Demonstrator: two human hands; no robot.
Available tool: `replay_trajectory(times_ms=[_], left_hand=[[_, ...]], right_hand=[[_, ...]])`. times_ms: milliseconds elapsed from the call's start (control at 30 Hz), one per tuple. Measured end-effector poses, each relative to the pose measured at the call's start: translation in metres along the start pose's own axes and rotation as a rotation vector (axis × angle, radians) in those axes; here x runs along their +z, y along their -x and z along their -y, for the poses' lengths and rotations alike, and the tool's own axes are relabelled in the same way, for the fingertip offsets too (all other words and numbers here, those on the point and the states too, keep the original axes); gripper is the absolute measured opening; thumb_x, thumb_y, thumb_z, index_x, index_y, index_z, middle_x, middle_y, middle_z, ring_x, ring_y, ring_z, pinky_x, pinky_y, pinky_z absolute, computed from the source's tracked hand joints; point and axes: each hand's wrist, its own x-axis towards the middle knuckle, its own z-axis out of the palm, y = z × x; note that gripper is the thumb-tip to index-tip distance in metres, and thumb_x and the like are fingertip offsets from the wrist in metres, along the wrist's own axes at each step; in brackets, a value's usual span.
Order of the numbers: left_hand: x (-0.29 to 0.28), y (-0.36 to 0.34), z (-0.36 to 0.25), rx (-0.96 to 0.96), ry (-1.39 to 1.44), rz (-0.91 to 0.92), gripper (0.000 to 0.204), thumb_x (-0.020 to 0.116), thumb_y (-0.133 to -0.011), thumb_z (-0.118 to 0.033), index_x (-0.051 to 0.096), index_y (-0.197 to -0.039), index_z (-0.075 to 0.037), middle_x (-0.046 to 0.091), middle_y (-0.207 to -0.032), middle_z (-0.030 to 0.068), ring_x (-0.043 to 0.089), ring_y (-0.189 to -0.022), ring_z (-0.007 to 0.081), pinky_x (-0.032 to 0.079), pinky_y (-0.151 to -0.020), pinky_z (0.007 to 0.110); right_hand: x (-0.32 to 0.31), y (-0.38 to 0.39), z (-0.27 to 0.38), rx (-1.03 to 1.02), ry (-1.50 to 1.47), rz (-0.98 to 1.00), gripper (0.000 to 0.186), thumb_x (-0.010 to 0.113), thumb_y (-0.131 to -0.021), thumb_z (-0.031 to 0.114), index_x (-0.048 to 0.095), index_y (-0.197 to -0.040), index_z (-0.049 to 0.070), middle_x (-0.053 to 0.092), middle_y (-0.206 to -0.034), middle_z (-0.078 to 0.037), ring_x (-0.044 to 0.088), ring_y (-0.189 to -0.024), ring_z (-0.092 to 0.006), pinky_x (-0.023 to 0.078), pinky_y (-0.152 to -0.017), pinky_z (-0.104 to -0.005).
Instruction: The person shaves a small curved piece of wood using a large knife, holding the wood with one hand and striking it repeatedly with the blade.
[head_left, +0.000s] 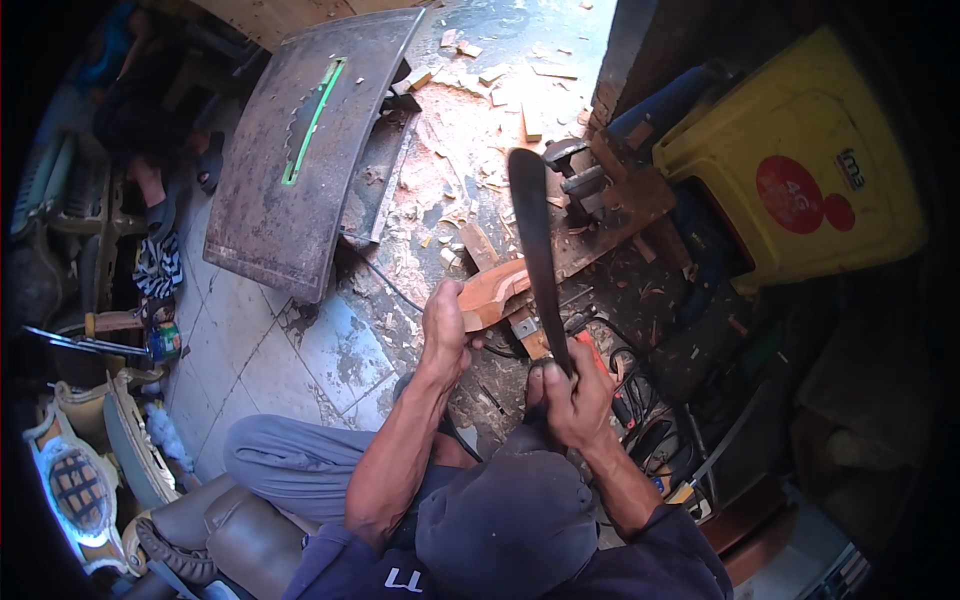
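Note:
In my left hand (pixel 446 325) I grip a reddish-brown block of wood (pixel 487 298) by its near left end. A paler, curved cut face runs along its top. My right hand (pixel 578 395) is closed round the lower end of a machete (pixel 533 230), whose handle is hidden by the fingers. The dark, broad blade stands nearly upright and passes in front of the block's right end. Whether blade and wood touch, I cannot tell. Below them lies a piece of light wood (pixel 530 335) with a metal plate on it.
Left of the work stands a saw table (pixel 300 230) with a toothed blade in a green-edged slot. Shavings and offcuts (pixel 460 120) litter the floor. A vise (pixel 575 175), a tipped yellow plastic stool (pixel 800 180) and tangled cables (pixel 640 410) lie to the right. Chair parts (pixel 110 440) stand left.

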Motion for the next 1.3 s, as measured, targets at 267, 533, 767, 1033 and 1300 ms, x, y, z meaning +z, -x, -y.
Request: replay_trajectory(times_ms=[267,533,767,1033,1300], left_hand=[[0.005,-0.006,-0.004,0.048,-0.048,-0.066,0.027,0.043,-0.098,-0.033,0.055,-0.099,-0.008,0.053,-0.081,0.0071,0.05,-0.059,0.0176,0.036,-0.04,0.033],[0.019,-0.001,-0.005,0.099,-0.056,-0.104,0.029,0.041,-0.098,-0.031,0.055,-0.096,-0.005,0.052,-0.077,0.0092,0.047,-0.055,0.0181,0.035,-0.041,0.036],[0.019,-0.002,-0.012,0.227,-0.081,-0.177,0.028,0.041,-0.097,-0.027,0.054,-0.092,-0.002,0.049,-0.07,0.008,0.044,-0.051,0.0183,0.034,-0.042,0.038],[0.017,-0.02,0.009,0.337,-0.198,-0.227,0.033,0.041,-0.097,-0.028,0.054,-0.088,0.002,0.05,-0.072,0.0128,0.047,-0.062,0.0229,0.04,-0.056,0.043],[0.03,-0.014,0.0,0.224,-0.191,-0.152,0.034,0.044,-0.096,-0.028,0.052,-0.088,0.004,0.052,-0.082,0.0173,0.049,-0.08,0.0256,0.041,-0.075,0.046]], right_hand=[[0.031,-0.011,-0.006,0.084,0.287,0.125,0.018,0.064,-0.098,0.014,0.061,-0.111,0.002,0.07,-0.081,-0.024,0.07,-0.07,-0.0433,0.055,-0.06,-0.0477],[0.028,-0.008,-0.008,-0.069,0.293,0.015,0.013,0.064,-0.094,0.008,0.062,-0.105,0.001,0.069,-0.075,-0.021,0.07,-0.065,-0.0408,0.055,-0.058,-0.0464],[0.014,-0.007,0.026,-0.012,0.126,-0.04,0.013,0.065,-0.098,0.009,0.067,-0.105,-0.001,0.067,-0.073,-0.016,0.067,-0.058,-0.0294,0.052,-0.055,-0.039],[0.021,-0.03,-0.025,0.235,0.418,0.146,0.009,0.064,-0.095,0.011,0.068,-0.096,0.002,0.068,-0.072,-0.02,0.068,-0.062,-0.0379,0.054,-0.058,-0.0423],[0.011,-0.014,-0.022,0.015,0.385,0.072,0.017,0.065,-0.096,0.016,0.068,-0.099,0.0,0.069,-0.075,-0.023,0.069,-0.063,-0.0402,0.054,-0.058,-0.0434]])
